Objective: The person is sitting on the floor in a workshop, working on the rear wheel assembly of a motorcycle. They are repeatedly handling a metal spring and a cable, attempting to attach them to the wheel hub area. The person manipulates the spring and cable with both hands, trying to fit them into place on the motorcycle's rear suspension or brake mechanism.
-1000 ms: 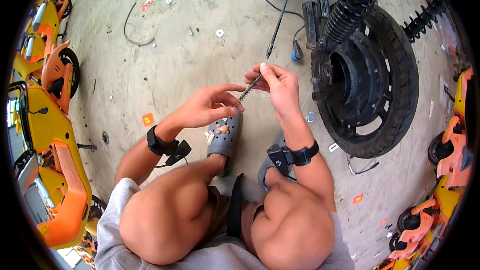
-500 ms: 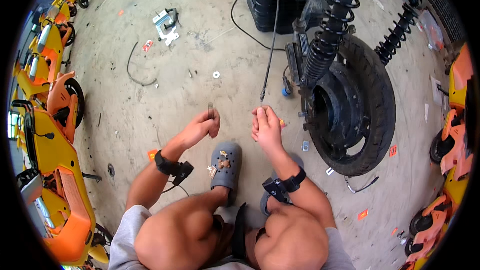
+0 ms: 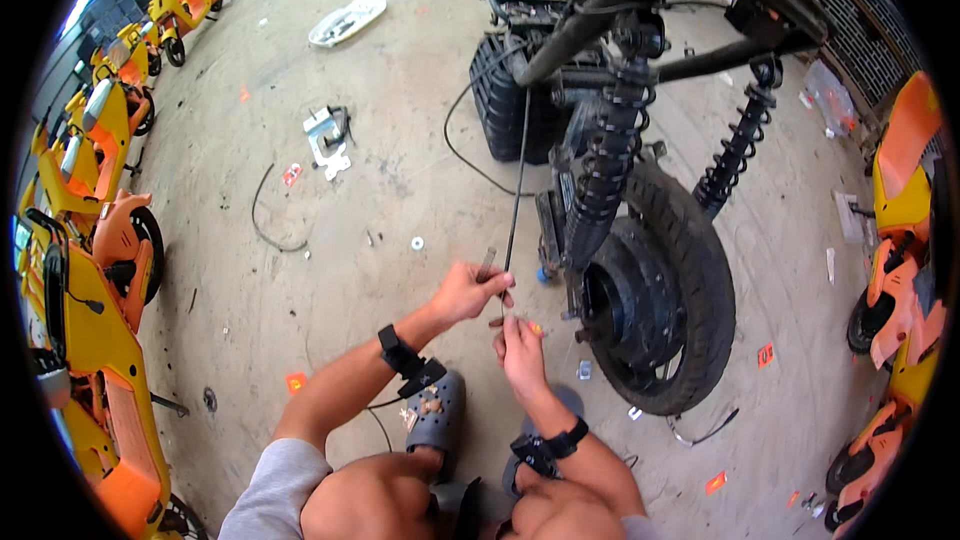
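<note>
My left hand [image 3: 472,290] is closed around a small thin coil spring [image 3: 489,256], which pokes up from its fingers, and its thumb is at the black cable [image 3: 523,161]. Just below it, my right hand [image 3: 517,340] pinches the thin lower end of that cable, which hangs from the black scooter frame [image 3: 565,40]. Whether the spring touches the cable is unclear. Beside my hands are the bare scooter's rear shock absorber [image 3: 611,170] and black wheel [image 3: 700,305], right of them.
Rows of yellow-orange scooters [image 3: 95,320] line both sides. On the concrete floor [image 3: 230,190] lie a metal bracket [image 3: 328,140], a loose hose [image 3: 270,230], a washer [image 3: 418,243], a white panel [image 3: 348,20] and small orange scraps. My feet in grey clogs [image 3: 445,410] are below my hands.
The spring has left the cable's end in my left hand, which dropped away, then rose back rightward beside the cable. My right hand stays pinched on the cable. The view has tilted up toward the scooter frame.
</note>
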The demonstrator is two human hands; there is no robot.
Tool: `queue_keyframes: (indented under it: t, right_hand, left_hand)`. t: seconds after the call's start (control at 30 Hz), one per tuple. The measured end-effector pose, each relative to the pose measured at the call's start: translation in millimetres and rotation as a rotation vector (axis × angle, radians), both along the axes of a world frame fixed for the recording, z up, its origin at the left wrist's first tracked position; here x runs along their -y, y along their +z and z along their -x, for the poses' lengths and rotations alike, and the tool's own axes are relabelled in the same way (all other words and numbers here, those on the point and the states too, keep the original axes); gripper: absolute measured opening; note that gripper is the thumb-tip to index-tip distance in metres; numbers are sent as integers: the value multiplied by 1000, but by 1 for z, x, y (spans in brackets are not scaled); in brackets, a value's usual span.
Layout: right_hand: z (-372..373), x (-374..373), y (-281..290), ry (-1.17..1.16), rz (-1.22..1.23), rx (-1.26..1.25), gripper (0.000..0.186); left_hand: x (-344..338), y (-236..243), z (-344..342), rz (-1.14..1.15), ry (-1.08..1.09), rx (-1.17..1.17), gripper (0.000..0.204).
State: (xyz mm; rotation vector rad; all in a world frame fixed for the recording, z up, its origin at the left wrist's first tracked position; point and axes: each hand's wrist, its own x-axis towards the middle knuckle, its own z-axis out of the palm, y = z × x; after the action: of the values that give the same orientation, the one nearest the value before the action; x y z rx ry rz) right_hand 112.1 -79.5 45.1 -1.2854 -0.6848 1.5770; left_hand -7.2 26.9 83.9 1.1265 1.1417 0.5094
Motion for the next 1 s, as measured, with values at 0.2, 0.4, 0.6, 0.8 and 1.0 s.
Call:
queue_keyframes:
  t: [0.2,0.4,0.6,0.8,1.0]
  right_hand:
    - [-26,2,-1,182,-21,-67,36]
    - [-38,0,8,293,-89,249,33]
    - [-47,-15,23,391,-327,711,32]
    - [-50,-21,18,397,-188,723,29]
    - [-46,-2,-11,233,-105,281,36]
  left_hand:
    - [1,1,-10,270,-61,245,24]
    - [12,-15,-14,500,-33,558,25]
    - [10,-21,-3,342,-40,386,26]
    - [22,-14,26,20,59,59,39]
    - [91,-33,73,-14,-258,-111,28]
